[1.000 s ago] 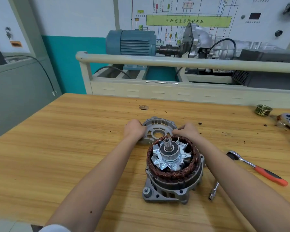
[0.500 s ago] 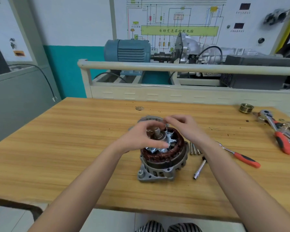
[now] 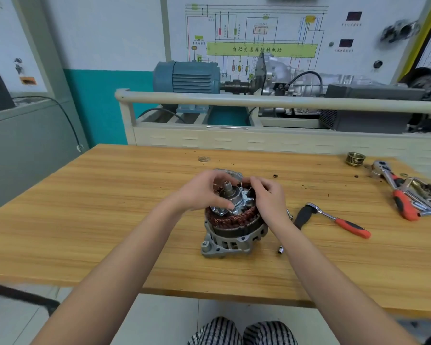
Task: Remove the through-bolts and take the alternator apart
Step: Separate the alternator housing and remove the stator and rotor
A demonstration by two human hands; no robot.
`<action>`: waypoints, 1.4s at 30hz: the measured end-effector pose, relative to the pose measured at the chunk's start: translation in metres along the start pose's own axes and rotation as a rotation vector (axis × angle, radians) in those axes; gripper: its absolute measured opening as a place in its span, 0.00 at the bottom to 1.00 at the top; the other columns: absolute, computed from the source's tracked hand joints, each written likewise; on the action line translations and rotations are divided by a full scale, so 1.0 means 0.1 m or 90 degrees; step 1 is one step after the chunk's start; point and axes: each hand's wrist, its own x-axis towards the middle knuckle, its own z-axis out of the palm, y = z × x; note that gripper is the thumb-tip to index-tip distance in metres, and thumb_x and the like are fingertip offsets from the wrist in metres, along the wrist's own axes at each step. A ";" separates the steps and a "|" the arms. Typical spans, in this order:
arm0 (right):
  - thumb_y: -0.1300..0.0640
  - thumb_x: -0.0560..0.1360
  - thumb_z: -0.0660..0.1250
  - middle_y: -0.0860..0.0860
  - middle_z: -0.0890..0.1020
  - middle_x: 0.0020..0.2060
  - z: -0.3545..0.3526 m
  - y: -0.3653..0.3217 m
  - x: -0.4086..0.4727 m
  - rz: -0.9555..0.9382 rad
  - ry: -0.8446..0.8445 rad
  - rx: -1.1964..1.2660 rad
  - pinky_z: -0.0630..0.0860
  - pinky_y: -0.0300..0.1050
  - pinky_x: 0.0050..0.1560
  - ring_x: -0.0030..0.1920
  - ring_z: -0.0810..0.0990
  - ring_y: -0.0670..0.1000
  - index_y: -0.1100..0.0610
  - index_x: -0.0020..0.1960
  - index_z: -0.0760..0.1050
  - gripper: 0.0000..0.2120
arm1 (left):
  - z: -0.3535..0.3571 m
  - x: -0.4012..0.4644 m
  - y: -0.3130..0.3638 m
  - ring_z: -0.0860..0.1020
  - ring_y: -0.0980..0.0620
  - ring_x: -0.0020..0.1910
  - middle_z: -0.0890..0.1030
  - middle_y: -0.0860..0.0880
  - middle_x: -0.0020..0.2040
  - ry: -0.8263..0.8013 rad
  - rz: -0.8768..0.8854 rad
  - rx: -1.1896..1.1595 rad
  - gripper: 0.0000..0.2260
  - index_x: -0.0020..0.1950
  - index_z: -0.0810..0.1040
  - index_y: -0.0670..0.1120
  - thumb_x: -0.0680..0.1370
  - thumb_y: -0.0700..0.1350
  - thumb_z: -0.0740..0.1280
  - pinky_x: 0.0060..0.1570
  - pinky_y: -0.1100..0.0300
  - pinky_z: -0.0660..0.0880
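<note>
Here both hands close on the rotor (image 3: 234, 200), which stands shaft-up in the copper-wound stator (image 3: 230, 219) of the alternator (image 3: 232, 235). The left hand (image 3: 202, 192) curls over its far-left side, thumb pressed on a fan blade near the front; the right hand (image 3: 269, 197) wraps the right edge with bent fingers. A two-sided hold like this probably serves to draw the rotor straight up without it tilting and scraping the windings. The housing sits flat on its base near the middle of the wooden table (image 3: 110, 220), so it likely stays put by its own weight. Just behind the hands a removed end cover (image 3: 228, 172) peeks out, set close but out of the way. To the right lie a ratchet with a red handle (image 3: 339, 220), a small socket (image 3: 280, 250) and, further off, a second ratchet (image 3: 398, 192) among loose hardware, with a grooved pulley (image 3: 355, 159) near the far edge. Dark crumbs dot the wood. Beyond the table stands a training bench with a blue motor (image 3: 187, 77) coupled to a gearbox, and a wiring diagram (image 3: 256, 46) hangs on the wall.
</note>
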 end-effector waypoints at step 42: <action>0.48 0.65 0.78 0.41 0.74 0.64 -0.42 -0.19 0.04 -0.080 -0.337 -0.193 0.67 0.53 0.68 0.65 0.72 0.45 0.46 0.62 0.74 0.27 | 0.30 -0.29 -0.49 0.69 0.57 0.66 0.68 0.55 0.69 0.014 -0.088 -0.213 0.52 0.75 0.60 0.50 0.57 0.58 0.81 0.64 0.59 0.69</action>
